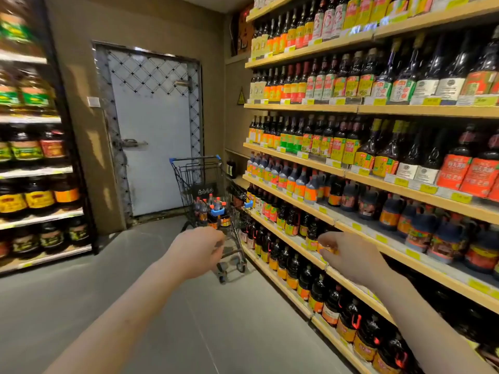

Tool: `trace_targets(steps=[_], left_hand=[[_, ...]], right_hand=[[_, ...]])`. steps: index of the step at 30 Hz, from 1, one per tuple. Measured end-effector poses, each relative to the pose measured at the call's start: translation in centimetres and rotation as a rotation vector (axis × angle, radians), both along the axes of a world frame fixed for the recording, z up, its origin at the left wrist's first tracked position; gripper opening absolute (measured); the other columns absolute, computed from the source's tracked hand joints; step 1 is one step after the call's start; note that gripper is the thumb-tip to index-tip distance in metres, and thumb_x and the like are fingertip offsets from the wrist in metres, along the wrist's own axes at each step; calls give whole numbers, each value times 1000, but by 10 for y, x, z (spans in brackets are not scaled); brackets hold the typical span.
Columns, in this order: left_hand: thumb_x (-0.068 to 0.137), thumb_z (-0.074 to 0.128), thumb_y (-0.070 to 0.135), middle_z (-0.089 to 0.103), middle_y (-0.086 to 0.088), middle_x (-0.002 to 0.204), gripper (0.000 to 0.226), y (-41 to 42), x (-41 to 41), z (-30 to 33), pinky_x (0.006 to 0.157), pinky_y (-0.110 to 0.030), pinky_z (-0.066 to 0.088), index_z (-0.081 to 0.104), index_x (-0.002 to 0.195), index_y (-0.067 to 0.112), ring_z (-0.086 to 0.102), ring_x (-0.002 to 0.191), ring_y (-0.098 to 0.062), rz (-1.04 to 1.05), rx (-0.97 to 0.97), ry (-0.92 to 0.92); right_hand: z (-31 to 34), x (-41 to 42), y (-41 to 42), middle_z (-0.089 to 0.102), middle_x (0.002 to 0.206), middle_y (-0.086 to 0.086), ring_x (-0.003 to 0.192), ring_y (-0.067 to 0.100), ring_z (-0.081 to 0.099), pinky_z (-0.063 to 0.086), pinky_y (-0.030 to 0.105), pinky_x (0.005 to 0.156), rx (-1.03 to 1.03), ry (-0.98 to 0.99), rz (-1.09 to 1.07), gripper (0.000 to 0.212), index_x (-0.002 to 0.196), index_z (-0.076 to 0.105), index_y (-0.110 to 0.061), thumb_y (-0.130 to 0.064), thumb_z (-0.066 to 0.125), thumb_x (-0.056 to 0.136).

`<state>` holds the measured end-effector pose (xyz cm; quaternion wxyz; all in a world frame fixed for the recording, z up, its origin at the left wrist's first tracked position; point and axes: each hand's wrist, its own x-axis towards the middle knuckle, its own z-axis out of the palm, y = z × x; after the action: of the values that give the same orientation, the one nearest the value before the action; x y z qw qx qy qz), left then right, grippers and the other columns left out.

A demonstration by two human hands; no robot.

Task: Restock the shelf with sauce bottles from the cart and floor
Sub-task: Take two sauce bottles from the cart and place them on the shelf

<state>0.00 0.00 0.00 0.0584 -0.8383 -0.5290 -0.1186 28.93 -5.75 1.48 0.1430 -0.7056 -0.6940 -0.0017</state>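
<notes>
A small wire cart (201, 176) with blue handles stands at the far end of the aisle against the shelf. Several dark sauce bottles with red caps (210, 207) stand in it. My left hand (198, 252) reaches toward the cart with loosely curled fingers and holds nothing. My right hand (349, 256) is at the low shelf board (442, 269) on the right. Its fingers curl against an orange-labelled sauce bottle (312, 240) standing at the board's edge. Whether they grip it is hidden by the back of the hand.
The long wooden shelf unit (302, 107) on the right is packed with sauce bottles on every level. A second rack (37, 214) of bottles lines the left side. A white metal door (151, 130) closes the aisle behind the cart. Grey floor (167, 314) lies between.
</notes>
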Motion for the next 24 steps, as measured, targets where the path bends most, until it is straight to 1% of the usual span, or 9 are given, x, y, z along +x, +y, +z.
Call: trace_targets(steps=[3,7,9,13,15,18,24], left_hand=[[93,41,28,63,0,106,25,49,-9,0,82,-34,50,60,107,20,59,100,-22,4,33,2],[92,40,27,63,-2,103,24,126,-26,7,79,-37,52,61,100,17,60,95,-24,13,56,45],[93,40,30,62,-1,105,26,163,-33,11,78,-35,51,60,106,18,60,98,-24,19,72,68],[94,40,30,62,-3,111,30,236,-43,12,82,-38,51,58,113,18,59,101,-25,28,59,89],[94,39,29,61,-3,113,30,271,-46,8,83,-37,51,58,115,18,59,103,-24,40,51,83],[94,40,27,62,-2,112,29,322,-47,-1,82,-36,51,58,115,18,59,100,-22,41,34,72],[92,41,26,63,-3,110,28,438,-43,-29,83,-39,52,59,112,17,59,99,-23,45,11,66]], right_hand=[[-1,-13,57,59,130,-9,117,14,56,50,35,92,8,8,35,38,131,53,-27,-34,48,94],[5,-36,139,58,131,-7,117,16,57,50,37,93,-9,9,57,39,132,52,-25,-33,48,94],[7,-44,180,58,132,-5,118,17,56,49,37,95,-8,14,66,39,131,53,-23,-32,49,93],[3,-50,258,59,131,-5,117,17,57,50,35,92,-12,40,75,39,131,53,-23,-31,49,93],[0,-51,295,58,132,-5,117,17,56,50,34,91,-28,33,83,39,132,52,-23,-31,48,94],[-8,-51,350,58,133,-5,118,16,56,50,35,92,-54,16,78,40,132,52,-23,-33,48,94],[-31,-47,473,61,128,-5,113,18,59,52,37,89,-75,12,103,36,126,57,-25,-34,49,92]])
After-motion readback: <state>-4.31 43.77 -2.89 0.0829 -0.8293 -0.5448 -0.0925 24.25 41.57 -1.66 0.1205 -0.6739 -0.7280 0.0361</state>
